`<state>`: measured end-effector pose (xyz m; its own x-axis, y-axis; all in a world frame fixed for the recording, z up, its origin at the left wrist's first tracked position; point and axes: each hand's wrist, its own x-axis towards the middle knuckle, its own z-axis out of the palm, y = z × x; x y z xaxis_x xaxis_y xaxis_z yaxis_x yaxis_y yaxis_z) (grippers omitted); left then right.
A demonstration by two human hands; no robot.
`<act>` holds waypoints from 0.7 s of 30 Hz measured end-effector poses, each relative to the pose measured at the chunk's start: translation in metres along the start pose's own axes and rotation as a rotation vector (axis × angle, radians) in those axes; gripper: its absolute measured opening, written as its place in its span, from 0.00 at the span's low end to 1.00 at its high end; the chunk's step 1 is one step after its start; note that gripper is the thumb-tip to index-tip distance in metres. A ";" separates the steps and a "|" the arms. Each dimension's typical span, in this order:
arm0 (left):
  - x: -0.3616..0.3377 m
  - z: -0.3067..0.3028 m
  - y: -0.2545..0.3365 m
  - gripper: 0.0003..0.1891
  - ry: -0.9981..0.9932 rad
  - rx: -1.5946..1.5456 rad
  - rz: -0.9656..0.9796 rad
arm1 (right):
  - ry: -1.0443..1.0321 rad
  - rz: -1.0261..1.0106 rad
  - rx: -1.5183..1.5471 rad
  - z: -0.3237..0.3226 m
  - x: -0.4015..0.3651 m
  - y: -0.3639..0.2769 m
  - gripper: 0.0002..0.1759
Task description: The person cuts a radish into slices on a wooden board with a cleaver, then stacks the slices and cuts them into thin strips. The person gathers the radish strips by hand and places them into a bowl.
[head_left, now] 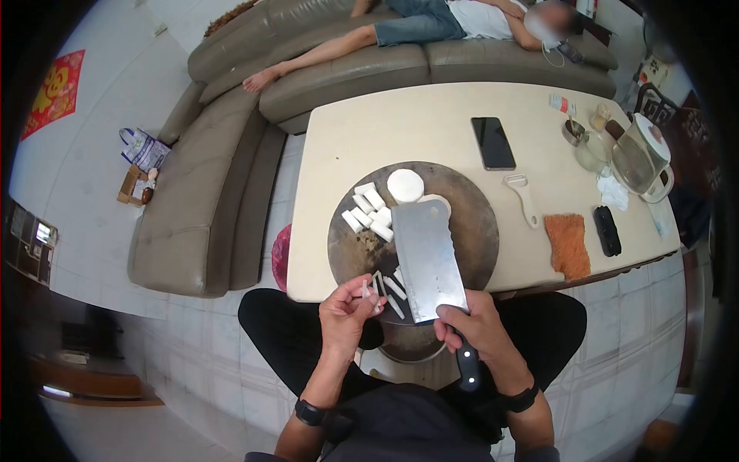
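Observation:
My right hand grips the black handle of a cleaver. Its broad blade lies over the right part of a round chopping board and hides part of it. Near the board's front edge, my left hand pinches a thin pale strip between thumb and fingers. Several cut strips lie between that hand and the blade. Farther back on the board are several thick white vegetable sticks, which look like white radish, and a round white slice. Another slice is partly covered by the blade.
On the cream table are a phone, a peeler, an orange cloth, a black case and a clear jug. A person lies on the sofa behind. A pink bag shows at the table's left edge.

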<state>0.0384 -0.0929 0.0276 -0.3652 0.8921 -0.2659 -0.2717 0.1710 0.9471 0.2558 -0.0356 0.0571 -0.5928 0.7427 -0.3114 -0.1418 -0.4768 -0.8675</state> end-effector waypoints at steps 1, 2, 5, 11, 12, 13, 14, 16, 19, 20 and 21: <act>0.002 -0.002 -0.005 0.17 -0.005 0.061 0.080 | 0.003 -0.014 -0.017 -0.001 -0.001 0.000 0.09; 0.003 -0.003 -0.008 0.18 -0.010 0.123 0.159 | 0.004 -0.013 -0.011 -0.001 -0.003 0.001 0.09; 0.002 -0.001 -0.009 0.18 0.029 0.236 0.239 | 0.002 -0.034 -0.010 -0.001 -0.007 0.001 0.07; 0.008 -0.004 -0.006 0.16 0.138 0.520 0.404 | -0.006 -0.052 -0.038 -0.003 -0.012 -0.002 0.09; 0.011 -0.005 -0.007 0.16 0.138 0.520 0.406 | -0.007 -0.060 -0.044 -0.003 -0.013 -0.001 0.09; 0.014 -0.005 -0.008 0.15 0.141 0.564 0.450 | -0.009 -0.067 -0.050 -0.003 -0.013 -0.001 0.08; 0.016 -0.006 -0.009 0.14 0.143 0.607 0.492 | -0.010 -0.069 -0.050 -0.003 -0.014 -0.001 0.08; 0.017 -0.006 -0.009 0.14 0.143 0.656 0.522 | 0.029 -0.083 -0.041 -0.002 -0.017 -0.002 0.08; 0.016 -0.004 -0.007 0.13 0.113 0.697 0.495 | 0.103 -0.109 -0.038 -0.003 -0.018 -0.003 0.08; 0.015 -0.003 -0.005 0.14 0.081 0.688 0.439 | 0.102 -0.111 -0.040 -0.004 -0.018 -0.003 0.08; 0.015 -0.001 -0.005 0.14 0.082 0.686 0.441 | 0.137 -0.122 -0.049 -0.004 -0.019 -0.003 0.08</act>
<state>0.0333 -0.0805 0.0188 -0.3823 0.9082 0.1700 0.5080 0.0529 0.8598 0.2709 -0.0462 0.0641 -0.4592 0.8524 -0.2499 -0.1655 -0.3585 -0.9187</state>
